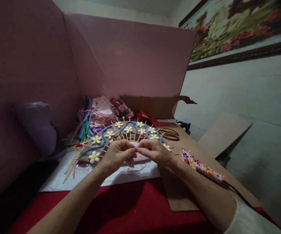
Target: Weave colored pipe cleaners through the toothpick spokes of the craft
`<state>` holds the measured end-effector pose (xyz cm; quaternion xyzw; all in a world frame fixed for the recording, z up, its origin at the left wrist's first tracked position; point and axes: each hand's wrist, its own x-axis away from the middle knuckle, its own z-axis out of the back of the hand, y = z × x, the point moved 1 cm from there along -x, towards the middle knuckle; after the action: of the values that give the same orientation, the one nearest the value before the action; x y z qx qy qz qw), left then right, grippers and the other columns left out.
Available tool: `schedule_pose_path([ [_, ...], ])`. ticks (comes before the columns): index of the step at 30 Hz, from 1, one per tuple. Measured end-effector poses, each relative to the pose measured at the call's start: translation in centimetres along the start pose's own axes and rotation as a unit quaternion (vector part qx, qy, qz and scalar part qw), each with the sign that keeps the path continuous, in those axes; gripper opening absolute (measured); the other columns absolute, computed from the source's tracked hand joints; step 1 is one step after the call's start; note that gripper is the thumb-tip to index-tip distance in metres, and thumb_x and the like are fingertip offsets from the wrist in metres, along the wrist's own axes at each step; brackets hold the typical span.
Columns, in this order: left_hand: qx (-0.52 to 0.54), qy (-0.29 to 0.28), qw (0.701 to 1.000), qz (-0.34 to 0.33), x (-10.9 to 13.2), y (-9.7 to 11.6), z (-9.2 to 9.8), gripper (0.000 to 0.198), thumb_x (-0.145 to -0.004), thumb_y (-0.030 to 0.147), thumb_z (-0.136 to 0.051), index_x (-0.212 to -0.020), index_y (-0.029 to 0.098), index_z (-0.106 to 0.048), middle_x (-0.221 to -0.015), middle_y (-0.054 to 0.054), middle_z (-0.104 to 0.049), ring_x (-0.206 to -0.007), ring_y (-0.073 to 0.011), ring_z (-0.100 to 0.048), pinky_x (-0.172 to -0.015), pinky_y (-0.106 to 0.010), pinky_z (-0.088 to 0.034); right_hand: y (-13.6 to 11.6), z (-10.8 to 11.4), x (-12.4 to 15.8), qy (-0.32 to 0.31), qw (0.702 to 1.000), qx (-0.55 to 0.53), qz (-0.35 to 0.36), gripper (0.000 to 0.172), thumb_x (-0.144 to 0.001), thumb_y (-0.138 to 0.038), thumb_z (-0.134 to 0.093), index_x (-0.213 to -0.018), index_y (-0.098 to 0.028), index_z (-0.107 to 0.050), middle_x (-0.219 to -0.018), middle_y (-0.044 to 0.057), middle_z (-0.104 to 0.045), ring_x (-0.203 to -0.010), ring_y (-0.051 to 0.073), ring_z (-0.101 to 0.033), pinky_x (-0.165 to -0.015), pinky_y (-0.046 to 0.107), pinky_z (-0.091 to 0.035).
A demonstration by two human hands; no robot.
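Note:
My left hand [118,155] and my right hand [155,151] meet fingertip to fingertip just above the table, both pinched on a tiny pink piece [136,147] too small to name. Right behind them lies a fan-shaped craft [121,135] of woven jute on thin wooden sticks, dotted with white and yellow flowers and blue wavy cord. It rests on a white sheet [87,177]. The fingers of both hands are pressed together.
A heap of coloured pipe cleaners, pink fabric and ribbon [96,113] lies behind the craft. A flower-patterned glue gun [202,167] with a black cord sits at the right on brown cardboard [179,195]. Pink cardboard walls [130,55] enclose the table; red cloth [121,211] covers its front.

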<state>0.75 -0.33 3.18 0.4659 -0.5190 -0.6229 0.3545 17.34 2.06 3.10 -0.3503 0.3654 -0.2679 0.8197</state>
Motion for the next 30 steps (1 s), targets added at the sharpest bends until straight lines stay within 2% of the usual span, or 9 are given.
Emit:
schedule_pose_path([
  [5, 0.014, 0.023, 1.000, -0.009, 0.0, -0.5, -0.5, 0.026, -0.064, 0.033, -0.070, -0.064, 0.012, -0.055, -0.054, -0.001, -0.062, -0.036, -0.0114, -0.055, -0.036, -0.023, -0.046, 0.1, -0.9, 0.2, 0.057, 0.998, 0.020, -0.018, 0.017, -0.078, -0.025, -0.053, -0.065, -0.014, -0.057, -0.052, -0.006, -0.037, -0.046, 0.007, -0.029, -0.043, 0.021, -0.020],
  [11, -0.089, 0.122, 0.987, -0.062, 0.3, -1.1, -1.1, 0.016, -0.069, 0.026, -0.063, -0.064, 0.014, -0.055, -0.047, 0.003, -0.056, -0.036, -0.0100, -0.053, -0.036, -0.020, -0.045, -0.2, -1.7, 0.2, 0.121, 0.989, 0.083, -0.001, 0.015, -0.076, -0.018, -0.050, -0.062, -0.014, -0.055, -0.049, -0.006, -0.038, -0.044, 0.006, -0.031, -0.042, 0.019, -0.023],
  [13, -0.092, 0.109, 0.988, -0.060, 0.3, -0.9, -1.0, 0.016, -0.071, 0.027, -0.062, -0.067, 0.013, -0.056, -0.053, 0.001, -0.058, -0.040, -0.0102, -0.055, -0.039, -0.021, -0.047, -0.1, -1.3, 0.2, 0.107, 0.989, 0.100, 0.015, 0.015, -0.076, -0.017, -0.051, -0.063, -0.014, -0.057, -0.049, -0.006, -0.038, -0.044, 0.005, -0.031, -0.042, 0.019, -0.022],
  [16, -0.080, 0.042, 0.996, -0.024, 0.1, -0.6, -0.6, 0.020, -0.073, 0.031, -0.060, -0.073, 0.012, -0.058, -0.061, -0.001, -0.060, -0.044, -0.0106, -0.057, -0.041, -0.023, -0.049, 0.1, -0.5, 0.0, 0.048, 0.993, 0.105, 0.023, 0.018, -0.079, -0.020, -0.051, -0.063, -0.014, -0.057, -0.048, -0.007, -0.036, -0.043, 0.005, -0.028, -0.041, 0.018, -0.020],
  [18, -0.090, 0.001, 0.996, -0.008, 0.0, -0.5, -0.3, 0.021, -0.074, 0.034, -0.059, -0.074, 0.012, -0.059, -0.062, -0.001, -0.060, -0.044, -0.0103, -0.056, -0.040, -0.022, -0.049, 0.1, 0.0, 0.0, 0.019, 0.993, 0.111, 0.024, 0.020, -0.079, -0.020, -0.051, -0.061, -0.014, -0.056, -0.047, -0.007, -0.034, -0.043, 0.005, -0.027, -0.041, 0.018, -0.020],
  [21, -0.130, -0.030, 0.991, -0.007, 0.1, -0.8, -0.1, 0.022, -0.076, 0.034, -0.057, -0.070, 0.013, -0.058, -0.059, 0.000, -0.057, -0.044, -0.0095, -0.054, -0.039, -0.021, -0.048, 0.1, 0.3, 0.0, -0.009, 0.989, 0.142, 0.035, 0.016, -0.077, -0.014, -0.051, -0.062, -0.014, -0.056, -0.048, -0.008, -0.035, -0.043, 0.005, -0.029, -0.042, 0.018, -0.021],
  [25, -0.160, -0.040, 0.986, 0.001, 0.0, -0.9, -0.1, 0.022, -0.079, 0.032, -0.054, -0.069, 0.013, -0.056, -0.057, 0.000, -0.056, -0.043, -0.0095, -0.054, -0.039, -0.021, -0.047, 0.0, 0.6, 0.0, -0.031, 0.978, 0.191, 0.071, 0.013, -0.078, -0.013, -0.052, -0.066, -0.014, -0.056, -0.051, -0.007, -0.040, -0.046, 0.005, -0.033, -0.046, 0.019, -0.024],
  [30, -0.066, 0.009, 0.997, 0.027, 0.0, -0.1, -0.2, 0.023, -0.076, 0.035, -0.056, -0.069, 0.013, -0.053, -0.057, 0.001, -0.058, -0.038, -0.0095, -0.054, -0.036, -0.022, -0.047, -0.3, 0.7, 0.0, 0.008, 0.976, 0.206, 0.072, 0.018, -0.086, -0.020, -0.047, -0.074, -0.014, -0.058, -0.056, -0.005, -0.046, -0.051, 0.007, -0.040, -0.051, 0.019, -0.029],
])
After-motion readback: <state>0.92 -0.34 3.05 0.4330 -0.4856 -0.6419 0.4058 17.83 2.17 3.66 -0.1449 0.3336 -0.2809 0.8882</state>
